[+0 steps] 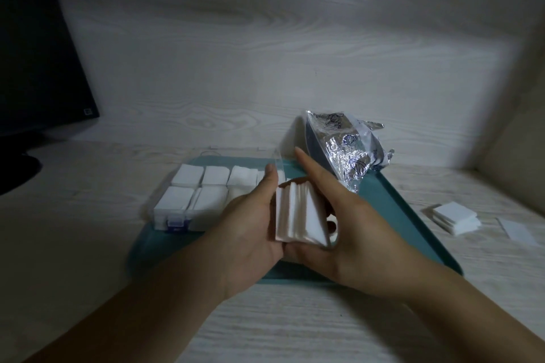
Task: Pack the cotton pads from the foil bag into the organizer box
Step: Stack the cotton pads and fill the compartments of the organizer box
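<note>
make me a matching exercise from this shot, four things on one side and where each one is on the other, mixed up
Things:
1. foil bag
2. stack of pads
3. organizer box
4. loose pads

Places:
a. on the bare table, right of the tray
b. held between left hand and right hand
c. left part of the tray, compartments filled with pads
d. far right corner of the tray, crumpled

Pairs: 1-d, 2-b, 3-c, 4-a

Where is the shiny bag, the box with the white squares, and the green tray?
foil bag (348, 150): head view, crinkled front.
organizer box (174, 219): head view, near wall.
teal tray (413, 215): head view, bare right part.
</note>
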